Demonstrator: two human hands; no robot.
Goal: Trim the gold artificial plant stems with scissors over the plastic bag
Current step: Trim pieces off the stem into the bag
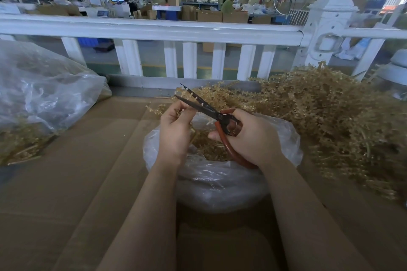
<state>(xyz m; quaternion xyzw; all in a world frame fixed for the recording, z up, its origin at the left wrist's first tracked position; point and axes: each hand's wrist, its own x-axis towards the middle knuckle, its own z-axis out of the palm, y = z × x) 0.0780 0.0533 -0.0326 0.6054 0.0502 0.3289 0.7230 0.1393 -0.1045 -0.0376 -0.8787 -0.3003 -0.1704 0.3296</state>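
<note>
Partly hidden: scissors [221, 120] handles inside right hand [253, 138].

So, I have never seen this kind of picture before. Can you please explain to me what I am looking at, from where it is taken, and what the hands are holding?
There is no machine here, only a person at work. The one picture comes from a camera worn on the person's head, looking forward and down, so you see their own two arms.

The right hand grips scissors with red handles; the blades are open. The left hand pinches a gold plant stem between those blades.

Under the hands sits an open plastic bag with gold pieces inside. It rests on brown cardboard. A big pile of gold stems lies to the right, and another plastic bag to the left. Behind is a white railing and a workshop.
</note>
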